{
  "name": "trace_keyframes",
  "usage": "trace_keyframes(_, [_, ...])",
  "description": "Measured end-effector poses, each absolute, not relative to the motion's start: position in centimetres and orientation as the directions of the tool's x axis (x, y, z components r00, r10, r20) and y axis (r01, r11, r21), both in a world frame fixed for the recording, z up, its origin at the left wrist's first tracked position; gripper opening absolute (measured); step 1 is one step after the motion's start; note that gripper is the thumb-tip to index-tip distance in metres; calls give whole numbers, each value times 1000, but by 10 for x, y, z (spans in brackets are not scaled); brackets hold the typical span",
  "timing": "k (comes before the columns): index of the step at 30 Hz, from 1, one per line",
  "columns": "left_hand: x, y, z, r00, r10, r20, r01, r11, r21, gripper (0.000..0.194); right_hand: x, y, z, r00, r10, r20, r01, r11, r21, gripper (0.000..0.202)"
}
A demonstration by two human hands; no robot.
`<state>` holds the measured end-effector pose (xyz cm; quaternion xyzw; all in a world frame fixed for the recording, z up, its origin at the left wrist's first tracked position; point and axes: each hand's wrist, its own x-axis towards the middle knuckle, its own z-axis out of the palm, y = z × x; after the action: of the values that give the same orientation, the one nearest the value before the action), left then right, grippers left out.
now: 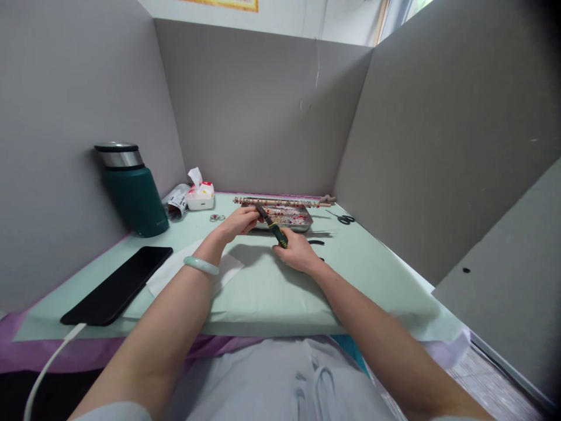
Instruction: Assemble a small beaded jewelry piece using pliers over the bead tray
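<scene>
My right hand (298,251) is closed around the green handle of pliers (277,233), seen edge-on, their dark metal head pointing away and to the left. My left hand (240,222) is pinched together close to the head of the pliers. Whatever sits between its fingertips is too small to make out. Just beyond both hands lies a metal tray (302,224) with many small red, clear and gold beads. A rod strung with beads (280,203) rests across the back of the tray. Thin wires (318,234) lie in front of it.
Black scissors (345,219) lie at the right, a small beaded piece (217,217) at the left. A green bottle (135,193), a tissue box (201,197), white paper (175,272) and a cabled phone (118,286) occupy the left side. Grey partitions (263,111) enclose the table.
</scene>
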<state>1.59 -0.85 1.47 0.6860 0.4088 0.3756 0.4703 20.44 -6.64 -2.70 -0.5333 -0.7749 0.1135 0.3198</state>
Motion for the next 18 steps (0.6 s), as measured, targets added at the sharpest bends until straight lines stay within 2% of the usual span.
trace_keyframes(5, [16, -8, 14, 377, 917, 127, 225, -224, 948, 12, 205, -66, -28, -221, 901, 372, 761, 398, -512, 39])
trace_keyframes(11, [15, -10, 15, 425, 891, 157, 159, -244, 957, 12, 205, -67, -26, -235, 899, 369, 752, 409, -517, 38])
trace_keyframes(18, [16, -12, 16, 413, 902, 124, 157, -205, 966, 9, 205, -66, -28, -237, 898, 371, 750, 412, -518, 37])
